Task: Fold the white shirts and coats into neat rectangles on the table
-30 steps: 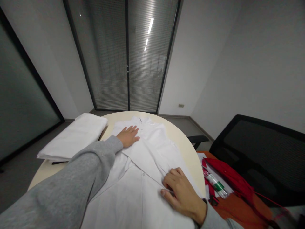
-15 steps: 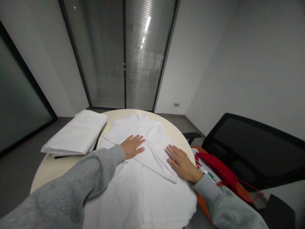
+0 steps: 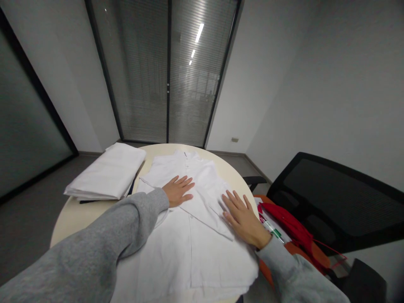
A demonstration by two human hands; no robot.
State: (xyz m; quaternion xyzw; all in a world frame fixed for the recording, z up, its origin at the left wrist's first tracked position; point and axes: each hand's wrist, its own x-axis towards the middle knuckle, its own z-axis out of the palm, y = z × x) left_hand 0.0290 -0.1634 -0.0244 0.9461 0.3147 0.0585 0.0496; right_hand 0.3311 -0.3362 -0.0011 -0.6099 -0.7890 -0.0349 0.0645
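Close to the camera, at the near edge of the round table (image 3: 67,219), two grey sleeves reach forward over a white shirt (image 3: 195,248) that lies spread flat on the tabletop, button front up, its hem toward the person and its collar pointing away. On the shirt's right side the right hand (image 3: 243,218) rests palm down, its fingers (image 3: 237,201) spread wide and flat on the cloth, gripping nothing. A little farther on and to the left, the left hand (image 3: 178,192) lies palm down near the shirt's middle, beside the button line, with its fingers (image 3: 187,183) likewise straight and fanned, holding nothing. A fold of the cloth runs slantwise between the two hands. Just right of the table, below its edge, lies a red fabric item (image 3: 295,230), and behind it stands a black mesh chair (image 3: 341,198). At the table's far left a folded white cloth stack (image 3: 109,173) sits just beside the shirt's shoulder. Beyond the table, glass doors with blinds (image 3: 167,84) fill the far wall.
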